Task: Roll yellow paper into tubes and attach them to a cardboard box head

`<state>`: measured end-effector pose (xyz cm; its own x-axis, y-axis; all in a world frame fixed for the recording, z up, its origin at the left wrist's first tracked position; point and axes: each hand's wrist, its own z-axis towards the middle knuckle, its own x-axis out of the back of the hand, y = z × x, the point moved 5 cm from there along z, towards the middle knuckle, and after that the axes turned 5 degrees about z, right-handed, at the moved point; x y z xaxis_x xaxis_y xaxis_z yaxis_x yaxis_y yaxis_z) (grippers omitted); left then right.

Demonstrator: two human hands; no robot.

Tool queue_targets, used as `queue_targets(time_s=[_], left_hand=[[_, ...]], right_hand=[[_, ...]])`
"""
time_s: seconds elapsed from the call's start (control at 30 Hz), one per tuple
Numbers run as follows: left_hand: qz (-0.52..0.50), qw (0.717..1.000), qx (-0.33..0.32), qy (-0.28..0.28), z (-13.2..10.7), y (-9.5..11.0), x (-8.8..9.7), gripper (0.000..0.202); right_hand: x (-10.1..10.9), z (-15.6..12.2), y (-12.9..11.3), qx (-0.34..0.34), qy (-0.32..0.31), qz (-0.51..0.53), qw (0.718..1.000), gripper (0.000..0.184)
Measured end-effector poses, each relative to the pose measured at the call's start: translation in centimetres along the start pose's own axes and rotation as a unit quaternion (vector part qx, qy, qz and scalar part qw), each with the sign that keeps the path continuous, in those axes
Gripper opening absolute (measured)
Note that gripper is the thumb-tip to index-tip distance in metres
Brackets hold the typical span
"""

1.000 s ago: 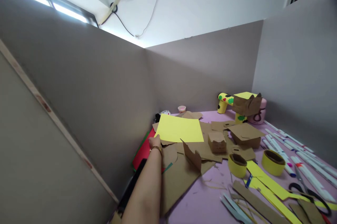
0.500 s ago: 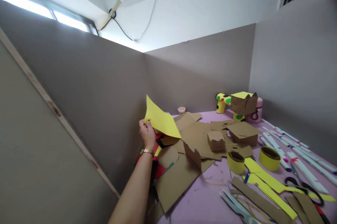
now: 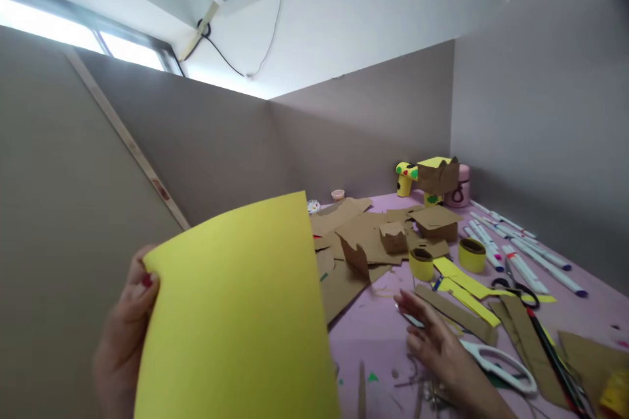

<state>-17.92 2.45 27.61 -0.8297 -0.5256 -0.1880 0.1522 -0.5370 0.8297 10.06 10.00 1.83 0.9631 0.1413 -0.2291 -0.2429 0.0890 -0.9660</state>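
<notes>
My left hand (image 3: pixel 128 324) pinches the left edge of a large yellow paper sheet (image 3: pixel 236 314), with the thumb on its front face. The sheet stands up toward me, curves slightly and covers part of the table's left side. Low over the table, my right hand (image 3: pixel 439 350) is open with its fingers apart. It overlaps a pair of white-handled scissors (image 3: pixel 511 370), whose tip shows past the fingers; I cannot tell whether the hand touches them. Beside it lie a brown cardboard strip (image 3: pixel 459 314) and yellow paper strips (image 3: pixel 469 301).
Cardboard pieces (image 3: pixel 354 216) cover the far left. Two yellow rings (image 3: pixel 421 265), a small cardboard box (image 3: pixel 393 239), black-handled scissors (image 3: pixel 515 291) and several markers (image 3: pixel 528 268) lie to the right. A yellow decorated figure (image 3: pixel 405 176) stands at the back, near grey partitions (image 3: pixel 363 130).
My left hand has brought the yellow sheet from the far left pile close to me and raised it. My right hand has come into view at the lower right.
</notes>
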Motion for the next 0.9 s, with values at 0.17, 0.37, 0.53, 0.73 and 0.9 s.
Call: queue_targets(time_s=[0.17, 0.37, 0.53, 0.73, 0.9], left_hand=[[-0.080, 0.984, 0.143, -0.075, -2.2, -3.0, -2.3, 0.015], [-0.002, 0.954, 0.219, -0.204, -5.5, -11.3, -4.7, 0.027], [0.262, 0.918, -0.102, -0.279, -11.8, -16.5, -1.2, 0.056], [0.358, 0.711, -0.382, -0.470, -25.1, -21.2, 0.6, 0.051], [0.266, 0.686, -0.410, -0.539, -27.8, -23.0, -0.1, 0.043]], right_hand=[[-1.6, -2.3, -4.0, -0.130, -0.124, 0.228, 0.957, 0.060], [-0.2, -6.2, -5.0, -0.183, -0.123, 0.289, 0.932, 0.031], [3.4, -9.4, -1.5, -0.232, -0.041, 0.351, 0.906, 0.028], [5.2, -13.0, 1.6, -0.302, 0.006, 0.330, 0.894, 0.042], [6.0, -13.5, 1.9, -0.269, -0.021, 0.258, 0.928, 0.056]])
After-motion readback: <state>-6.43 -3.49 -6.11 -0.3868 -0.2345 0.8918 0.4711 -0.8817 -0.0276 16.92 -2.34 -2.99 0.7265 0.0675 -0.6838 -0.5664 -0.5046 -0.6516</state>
